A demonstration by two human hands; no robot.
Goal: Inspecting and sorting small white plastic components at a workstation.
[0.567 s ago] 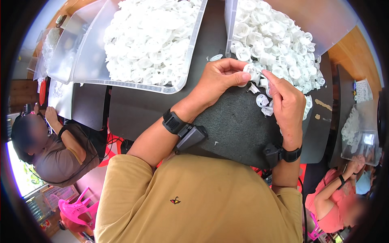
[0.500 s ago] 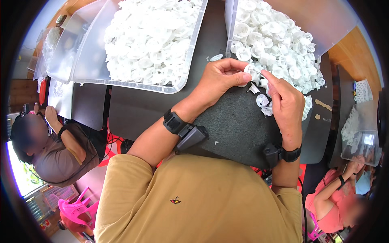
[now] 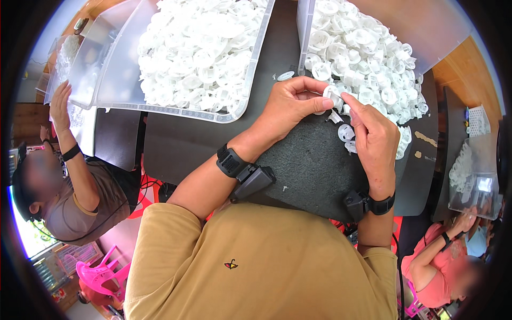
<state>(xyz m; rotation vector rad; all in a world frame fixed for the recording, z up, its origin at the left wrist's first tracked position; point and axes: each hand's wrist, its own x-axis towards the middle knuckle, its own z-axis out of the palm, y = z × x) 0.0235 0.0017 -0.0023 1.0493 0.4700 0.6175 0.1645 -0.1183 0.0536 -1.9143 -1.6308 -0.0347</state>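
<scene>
Tabletop (image 3: 181,141): dark, running from the near edge by the wearer's shirt (image 3: 256,261) up past the picture's top; in place as before.
Co-worker (image 3: 90,194): seated beyond the tabletop's left edge; one raised hand (image 3: 60,109) is now up by the clear containers, where earlier it lay low beside the white sheet (image 3: 82,130).
Left-side bin (image 3: 186,114): clear, toward the tabletop's far left corner, loaded with white plastic parts (image 3: 202,53); unchanged.
Right-side bin (image 3: 304,37): clear, toward the far right corner, its heap of similar parts (image 3: 368,58) reaching onto the tabletop; unchanged.
Mat (image 3: 314,165): dark grey, at the near edge, right of middle.
Left hand (image 3: 290,104): thumb and index finger closed on one part, almost where they were.
Right hand (image 3: 378,136): index finger stretched out, its tip slightly nearer the left fingers than before; whether these fingers grip anything, I cannot tell.
Loose parts (image 3: 345,132): near the mat's far right corner, one now more covered by the right hand.
Round white part (image 3: 333,93): in the left fingers, between the mat's far edge and the heap.
</scene>
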